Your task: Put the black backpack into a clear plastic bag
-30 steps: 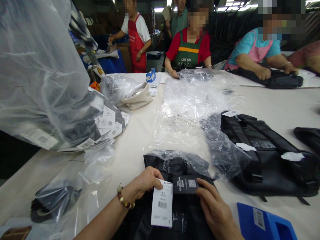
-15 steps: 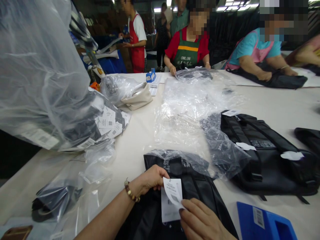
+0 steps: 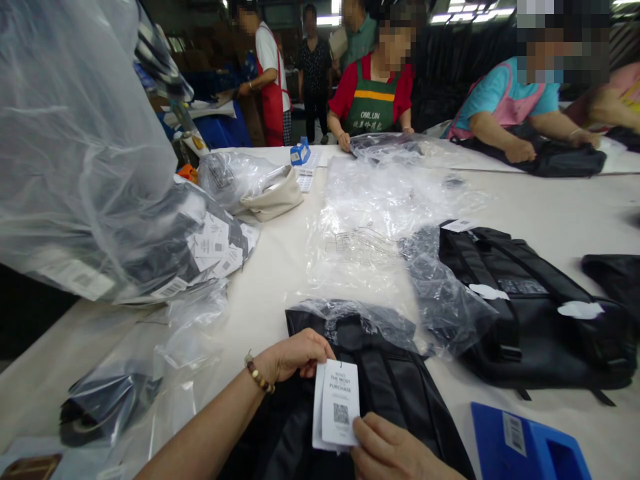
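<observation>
A white hang tag (image 3: 341,407) with printed text and a QR code lies over a second white card, both above a black backpack (image 3: 400,387). My left hand (image 3: 300,353), with a beaded bracelet at the wrist, pinches the tag's top corner near its string. At the lower right corner, my right hand (image 3: 393,450) grips the tag between thumb and fingers. The backpack lies flat under both hands, straps up, and clear plastic covers its top end. My forearm hides part of its left side.
Clear plastic bags (image 3: 370,213) spread over the middle of the table. Another black backpack (image 3: 540,307) lies to the right, near a blue plastic holder (image 3: 525,443). A large plastic sack (image 3: 100,167) with tags stands at left. Co-workers (image 3: 375,93) handle items across the table.
The tag, curled up half a second ago, now lies flatter with its QR code facing me. My right hand has shifted slightly down and left.
</observation>
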The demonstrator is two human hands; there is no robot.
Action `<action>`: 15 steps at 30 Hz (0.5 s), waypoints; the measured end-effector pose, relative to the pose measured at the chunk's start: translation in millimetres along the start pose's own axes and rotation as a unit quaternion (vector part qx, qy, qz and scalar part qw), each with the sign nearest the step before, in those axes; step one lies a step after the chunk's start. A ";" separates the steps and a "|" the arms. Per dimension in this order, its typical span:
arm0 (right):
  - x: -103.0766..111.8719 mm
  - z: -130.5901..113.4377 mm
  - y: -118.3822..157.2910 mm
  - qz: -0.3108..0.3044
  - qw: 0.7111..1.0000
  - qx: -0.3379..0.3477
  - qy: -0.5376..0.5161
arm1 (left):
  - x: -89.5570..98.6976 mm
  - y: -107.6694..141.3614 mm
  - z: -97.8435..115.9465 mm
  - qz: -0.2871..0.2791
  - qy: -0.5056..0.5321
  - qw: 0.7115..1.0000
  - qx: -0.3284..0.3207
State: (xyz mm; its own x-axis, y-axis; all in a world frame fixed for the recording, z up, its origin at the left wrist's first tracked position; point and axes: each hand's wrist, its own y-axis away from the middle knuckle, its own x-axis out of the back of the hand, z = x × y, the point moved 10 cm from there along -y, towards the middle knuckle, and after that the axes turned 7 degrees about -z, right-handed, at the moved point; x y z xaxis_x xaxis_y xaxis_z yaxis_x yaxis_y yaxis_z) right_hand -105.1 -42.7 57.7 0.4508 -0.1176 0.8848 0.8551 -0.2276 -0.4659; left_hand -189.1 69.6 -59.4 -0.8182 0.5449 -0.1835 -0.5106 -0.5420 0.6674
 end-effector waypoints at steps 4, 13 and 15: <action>-5.7 -1.0 4.1 0.007 1.000 -0.008 -0.002 | -6.2 0.6 0.5 0.012 -0.035 0.999 -0.003; 28.0 78.1 20.8 -0.005 0.977 -0.211 -0.032 | 22.4 -12.3 38.1 0.142 -0.224 0.962 -0.066; 23.0 108.6 39.7 -0.025 0.948 -0.308 0.078 | 23.0 -13.0 42.8 0.176 -0.301 0.934 -0.080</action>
State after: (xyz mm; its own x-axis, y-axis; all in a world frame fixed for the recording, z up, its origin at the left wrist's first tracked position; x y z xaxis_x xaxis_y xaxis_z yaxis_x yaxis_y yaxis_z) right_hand -33.0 50.5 59.4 0.3298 -0.2222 0.9176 0.5404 -0.7525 -0.3764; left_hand -189.9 116.5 -41.4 -0.6710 0.5498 0.4975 -0.3098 -0.8174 0.4856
